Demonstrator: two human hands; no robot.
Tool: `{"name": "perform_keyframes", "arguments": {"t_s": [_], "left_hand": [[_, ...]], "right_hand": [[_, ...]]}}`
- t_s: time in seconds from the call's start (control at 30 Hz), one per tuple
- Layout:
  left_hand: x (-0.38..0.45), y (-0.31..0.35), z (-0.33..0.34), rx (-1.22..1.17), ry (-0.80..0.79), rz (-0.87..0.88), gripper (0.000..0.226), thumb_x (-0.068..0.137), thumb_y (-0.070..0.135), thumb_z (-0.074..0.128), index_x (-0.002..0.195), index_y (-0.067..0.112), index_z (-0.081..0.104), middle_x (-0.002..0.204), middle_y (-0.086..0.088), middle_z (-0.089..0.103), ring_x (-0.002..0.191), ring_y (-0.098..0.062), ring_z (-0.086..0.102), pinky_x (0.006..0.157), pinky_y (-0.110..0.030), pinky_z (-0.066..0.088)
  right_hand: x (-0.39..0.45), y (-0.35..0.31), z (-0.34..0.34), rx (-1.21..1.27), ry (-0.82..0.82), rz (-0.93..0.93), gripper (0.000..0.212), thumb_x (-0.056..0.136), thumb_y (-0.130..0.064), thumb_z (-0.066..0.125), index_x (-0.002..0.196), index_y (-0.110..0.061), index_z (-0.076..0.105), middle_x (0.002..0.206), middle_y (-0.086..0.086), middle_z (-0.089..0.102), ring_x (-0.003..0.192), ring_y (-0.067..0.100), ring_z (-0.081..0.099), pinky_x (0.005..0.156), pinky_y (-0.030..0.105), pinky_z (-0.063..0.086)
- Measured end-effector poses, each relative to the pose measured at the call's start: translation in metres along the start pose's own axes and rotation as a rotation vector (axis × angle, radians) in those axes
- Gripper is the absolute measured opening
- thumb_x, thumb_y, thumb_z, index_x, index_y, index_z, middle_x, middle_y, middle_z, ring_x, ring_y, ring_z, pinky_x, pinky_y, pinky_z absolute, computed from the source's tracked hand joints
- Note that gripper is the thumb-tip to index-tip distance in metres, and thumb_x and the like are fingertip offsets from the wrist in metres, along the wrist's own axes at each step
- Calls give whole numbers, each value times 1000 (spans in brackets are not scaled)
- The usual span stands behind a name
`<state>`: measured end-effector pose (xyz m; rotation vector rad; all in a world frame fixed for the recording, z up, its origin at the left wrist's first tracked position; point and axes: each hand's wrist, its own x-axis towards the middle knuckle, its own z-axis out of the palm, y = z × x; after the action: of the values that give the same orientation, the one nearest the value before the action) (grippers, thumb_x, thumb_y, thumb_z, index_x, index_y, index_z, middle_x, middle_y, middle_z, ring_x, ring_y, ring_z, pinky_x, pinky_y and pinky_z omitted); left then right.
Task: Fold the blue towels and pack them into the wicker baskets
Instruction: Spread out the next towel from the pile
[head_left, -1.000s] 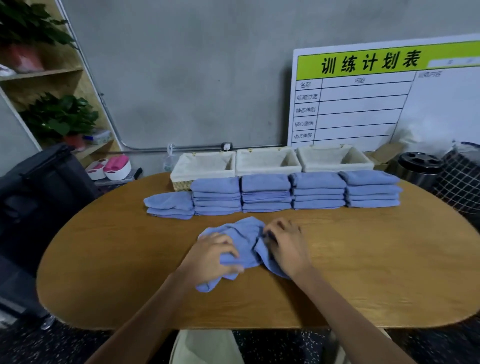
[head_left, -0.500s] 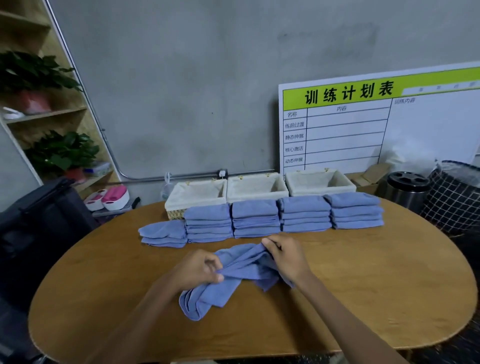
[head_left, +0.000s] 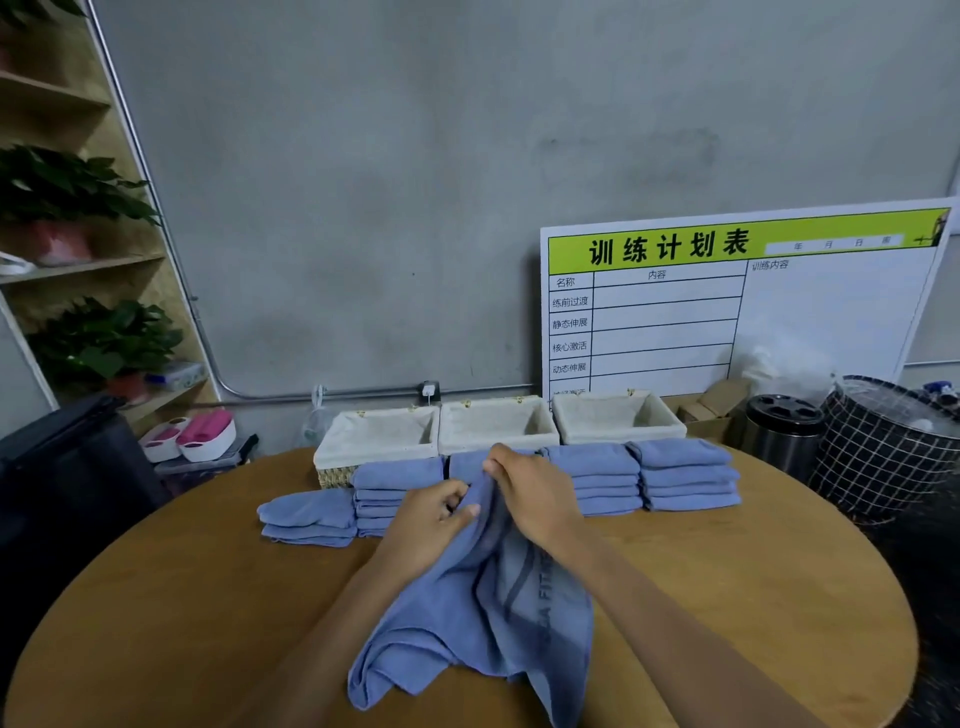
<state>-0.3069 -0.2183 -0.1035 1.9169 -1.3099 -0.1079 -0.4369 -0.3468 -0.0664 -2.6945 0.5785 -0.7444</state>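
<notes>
Blue cloth: the loose towel (head_left: 483, 613) hangs from both hands, bunched at the top edge and draping down toward me onto the wooden table (head_left: 727, 597); its lower right corner runs off the bottom of the frame.
Print on it: dark lettering down the cloth, creased; I can only read fragments (something like "FIT").
Left hand (head_left: 426, 525): raised over the table, fingers curled, thumb and fingertips pinching the gathered top edge.
Right hand (head_left: 535, 493): just beside the left, knuckles toward the wall, fingers curled round the same edge, slightly higher.
Hidden by my hands: the second folded stack (head_left: 465, 462) sits straight beyond the fingers; only its top shows, so I cannot count its layers.
Other stacks: one (head_left: 395, 493) beyond and left of the left fingers, partly covered by that hand; a low pile (head_left: 309, 517) further left; two full stacks (head_left: 595, 480) (head_left: 685, 475) to the right of the right fingers.
Wicker baskets: three lined ones (head_left: 332, 457) (head_left: 493, 441) (head_left: 670, 428) in a row behind the stacks, against the wall; no towel visible inside, though their near floors are hidden by the rims.
Board (head_left: 727, 312): white chart with a green header leaning on the wall beyond the right basket, its bottom row cut off by the basket.
Far right: a metal bin (head_left: 779, 431) and a grid-patterned hamper (head_left: 883, 452), cut by the frame edge.
</notes>
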Motion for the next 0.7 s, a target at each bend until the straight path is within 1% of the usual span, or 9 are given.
{"name": "perform_keyframes", "arguments": {"t_s": [0.1,0.17,0.27,0.33,0.43,0.5,0.6,0.63,0.7], "left_hand": [[-1,-11,-4,-72,71,-61,18,96,21,65,79,22,61,72,11,62,70,-3,58,69,-23,44],[-8,-23,-7,-25,60,-84,27,98,20,63,73,25,56,66,20,58,66,0,55,63,-17,39],[-22,-59,-19,90,75,-114,33,98,20,63,68,11,51,60,4,49,56,-7,46,57,-20,32],[-23,-79,-35,190,94,-135,25,96,15,65,75,3,61,68,-4,55,62,-14,51,62,-31,40],[-8,-81,-65,271,166,-85,15,93,13,70,79,6,71,79,-7,57,74,-20,54,66,-37,43],[8,-71,-81,297,191,-42,19,91,13,71,73,14,67,75,-3,57,71,-19,54,63,-38,43],[24,-55,-93,199,180,-113,20,91,10,70,75,20,63,74,-2,63,70,-16,55,62,-22,40],[26,-51,-94,152,190,-155,18,91,8,70,77,18,62,75,-2,64,70,-14,55,60,-16,38],[27,-44,-95,85,243,-205,14,92,7,68,81,15,63,76,-2,65,71,-11,56,58,-11,37]], "right_hand": [[8,7,-15,-44,45,44,26,107,-36,30,104,-18,49,91,12,68,83,36,62,61,35,35],[11,19,-24,-77,70,90,30,107,-37,29,109,-17,51,95,14,68,89,38,64,64,36,36],[14,48,-37,-138,94,172,29,107,-37,30,107,-18,52,99,13,67,92,37,63,66,36,35],[18,74,-42,-150,136,208,24,106,-30,37,99,-15,55,99,9,60,91,35,61,66,36,37],[25,98,-42,-122,227,270,18,99,-14,49,89,-11,63,93,8,53,86,36,56,67,38,45],[28,98,-41,39,299,318,24,101,-15,46,82,-10,61,83,5,56,78,33,55,61,35,38],[33,90,-44,308,440,388,28,104,-17,40,79,-10,51,70,1,55,70,25,49,55,32,31],[35,86,-46,351,478,390,29,104,-17,39,79,-7,49,69,3,54,69,24,46,57,34,30],[39,76,-56,358,531,392,29,105,-20,37,81,-6,47,66,4,52,67,25,43,59,36,29]]}}
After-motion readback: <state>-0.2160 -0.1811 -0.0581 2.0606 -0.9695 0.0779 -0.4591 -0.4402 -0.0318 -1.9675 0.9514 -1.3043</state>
